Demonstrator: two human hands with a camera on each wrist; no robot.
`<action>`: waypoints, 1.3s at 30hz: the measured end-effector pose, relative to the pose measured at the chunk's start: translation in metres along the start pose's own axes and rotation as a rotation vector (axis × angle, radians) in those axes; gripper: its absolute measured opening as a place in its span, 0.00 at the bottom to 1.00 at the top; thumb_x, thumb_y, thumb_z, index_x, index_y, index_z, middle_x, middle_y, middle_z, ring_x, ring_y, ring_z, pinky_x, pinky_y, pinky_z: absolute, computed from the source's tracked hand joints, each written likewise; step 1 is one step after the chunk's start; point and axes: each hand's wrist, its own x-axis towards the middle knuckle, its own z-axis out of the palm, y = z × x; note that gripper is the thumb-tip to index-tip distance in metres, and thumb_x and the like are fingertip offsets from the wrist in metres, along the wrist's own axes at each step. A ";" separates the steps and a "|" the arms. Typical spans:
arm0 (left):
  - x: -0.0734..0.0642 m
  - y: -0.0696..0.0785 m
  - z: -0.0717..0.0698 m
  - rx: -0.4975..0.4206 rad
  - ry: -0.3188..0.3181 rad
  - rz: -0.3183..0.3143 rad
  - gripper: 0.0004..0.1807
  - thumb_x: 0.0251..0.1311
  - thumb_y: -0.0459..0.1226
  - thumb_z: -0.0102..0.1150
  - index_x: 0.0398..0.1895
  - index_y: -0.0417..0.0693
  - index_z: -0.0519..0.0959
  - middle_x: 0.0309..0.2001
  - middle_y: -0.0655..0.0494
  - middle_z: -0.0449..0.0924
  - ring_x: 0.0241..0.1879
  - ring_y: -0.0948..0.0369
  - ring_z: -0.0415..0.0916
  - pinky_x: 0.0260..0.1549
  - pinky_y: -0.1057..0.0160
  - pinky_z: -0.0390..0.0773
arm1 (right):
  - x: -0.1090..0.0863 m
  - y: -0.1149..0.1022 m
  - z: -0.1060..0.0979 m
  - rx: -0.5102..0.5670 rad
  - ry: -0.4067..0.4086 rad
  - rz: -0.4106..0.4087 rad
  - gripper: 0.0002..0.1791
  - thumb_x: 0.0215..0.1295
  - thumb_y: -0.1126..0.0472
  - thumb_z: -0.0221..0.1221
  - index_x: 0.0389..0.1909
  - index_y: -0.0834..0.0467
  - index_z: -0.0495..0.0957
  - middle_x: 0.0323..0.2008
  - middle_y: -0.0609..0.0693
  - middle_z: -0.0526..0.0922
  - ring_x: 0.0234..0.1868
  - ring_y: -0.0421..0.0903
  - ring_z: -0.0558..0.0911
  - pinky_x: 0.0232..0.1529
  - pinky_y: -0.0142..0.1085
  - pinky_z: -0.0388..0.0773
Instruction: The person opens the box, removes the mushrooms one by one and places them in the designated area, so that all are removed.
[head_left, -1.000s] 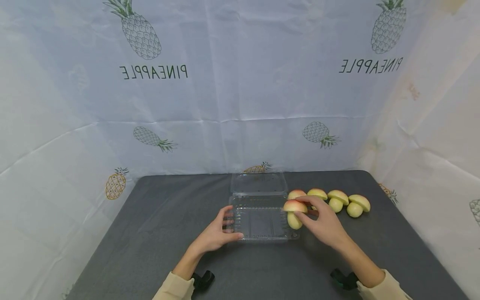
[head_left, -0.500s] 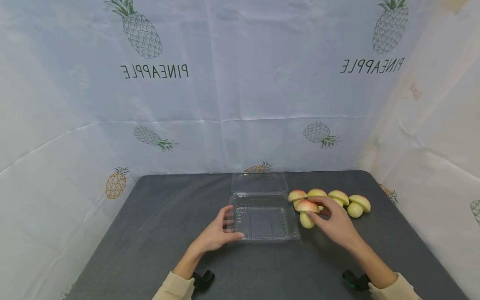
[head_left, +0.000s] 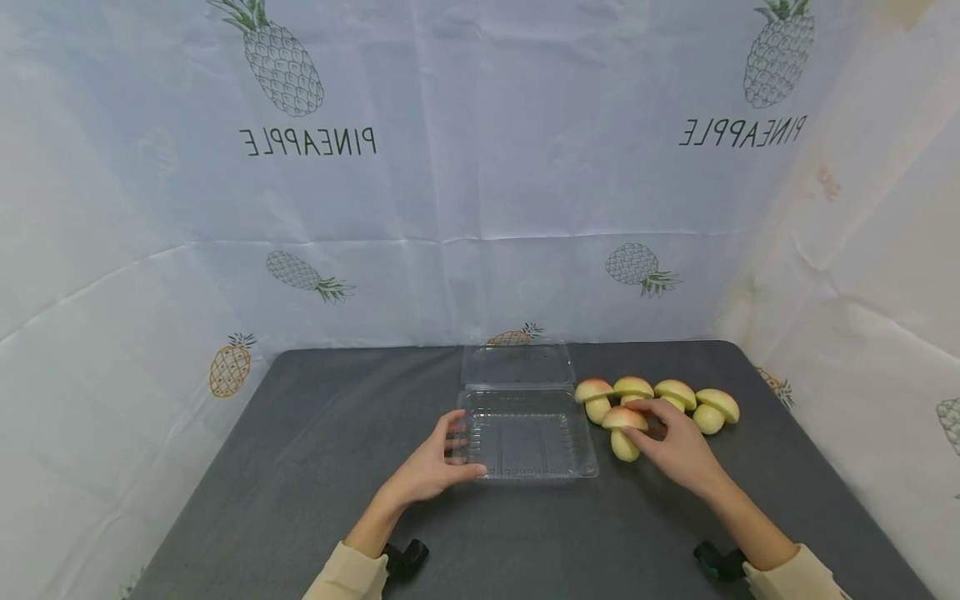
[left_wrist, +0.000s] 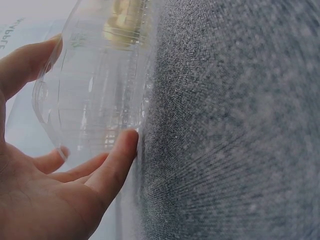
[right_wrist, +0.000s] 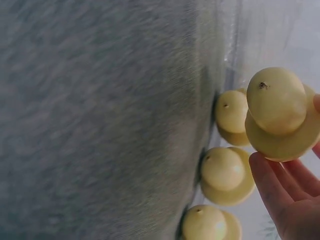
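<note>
A clear plastic clamshell box (head_left: 525, 442) lies with its lid (head_left: 517, 367) folded back. At its left side my left hand (head_left: 431, 467) rests, fingers spread along the wall and thumb at the near left corner. In the left wrist view, extended fingertips (left_wrist: 127, 142) touch the clear plastic. My right hand (head_left: 678, 446) pinches a mushroom-shaped piece (head_left: 624, 419) by its red-and-yellow cap, right of the box. The right wrist view shows that mushroom-shaped piece (right_wrist: 277, 102) from its pale stem end, close to the camera; part of the hand is outside that frame.
Several similar mushroom-shaped pieces (head_left: 717, 404) stand in a row at the back right; my right hand partly covers some of them. A dark grey cloth (head_left: 315, 467) covers the table. White pineapple-print curtains (head_left: 525, 183) hang behind and at both sides.
My right hand has moved right with the mushroom-shaped piece, from over the box's right edge to beside it, then slightly lower in view. The left hand and box have stayed put.
</note>
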 end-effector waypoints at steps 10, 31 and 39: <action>0.000 0.001 -0.001 0.001 0.006 -0.010 0.54 0.61 0.44 0.73 0.81 0.46 0.46 0.75 0.36 0.54 0.70 0.38 0.63 0.61 0.41 0.74 | -0.001 0.009 -0.002 -0.014 -0.031 0.025 0.23 0.69 0.60 0.67 0.60 0.66 0.76 0.55 0.62 0.80 0.54 0.61 0.81 0.47 0.43 0.85; -0.002 0.001 0.000 -0.002 0.002 0.001 0.55 0.61 0.46 0.73 0.82 0.45 0.46 0.75 0.35 0.54 0.70 0.38 0.63 0.60 0.41 0.75 | 0.001 0.023 -0.001 -0.086 -0.062 0.016 0.25 0.70 0.57 0.66 0.61 0.67 0.76 0.56 0.63 0.80 0.52 0.60 0.82 0.48 0.51 0.83; -0.002 0.002 0.000 -0.011 -0.002 -0.013 0.55 0.61 0.45 0.72 0.82 0.46 0.45 0.75 0.35 0.54 0.70 0.37 0.63 0.60 0.41 0.76 | 0.000 0.023 -0.002 -0.105 -0.065 -0.008 0.25 0.70 0.57 0.66 0.61 0.67 0.76 0.56 0.63 0.80 0.54 0.62 0.81 0.50 0.56 0.81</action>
